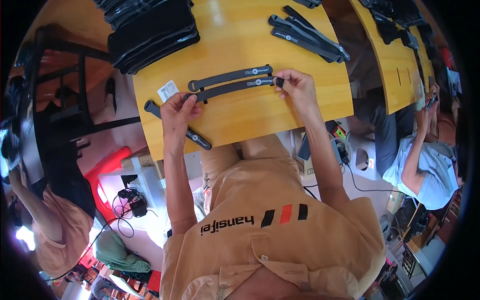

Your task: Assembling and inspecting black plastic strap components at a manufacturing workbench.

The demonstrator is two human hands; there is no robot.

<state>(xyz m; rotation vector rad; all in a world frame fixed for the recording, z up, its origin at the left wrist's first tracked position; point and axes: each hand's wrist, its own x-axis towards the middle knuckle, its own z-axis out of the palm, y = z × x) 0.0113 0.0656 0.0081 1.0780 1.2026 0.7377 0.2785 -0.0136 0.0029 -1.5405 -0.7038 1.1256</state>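
Note:
A black hook-and-loop strap (225, 90) with white print is stretched level between my hands over the yellow table (260, 120). My left hand (177, 114) pinches its left end with thumb and fingers. My right hand (299, 91) grips its right end, where a dark bit shows between thumb and forefinger. Just beyond lies a second black strap (225, 77), nearly parallel, with a loop at its left end. A third strap (199, 139) lies slantwise beneath my left wrist, which hides its middle. Next to my left hand is a small white label card (168, 90).
A tall stack of black packs (152, 37) stands at the table's far left. Several loose black straps (310, 40) lie in a fanned pile at the far right. A second yellow table (395, 65) and a co-worker in a light blue top (425, 170) are to the right.

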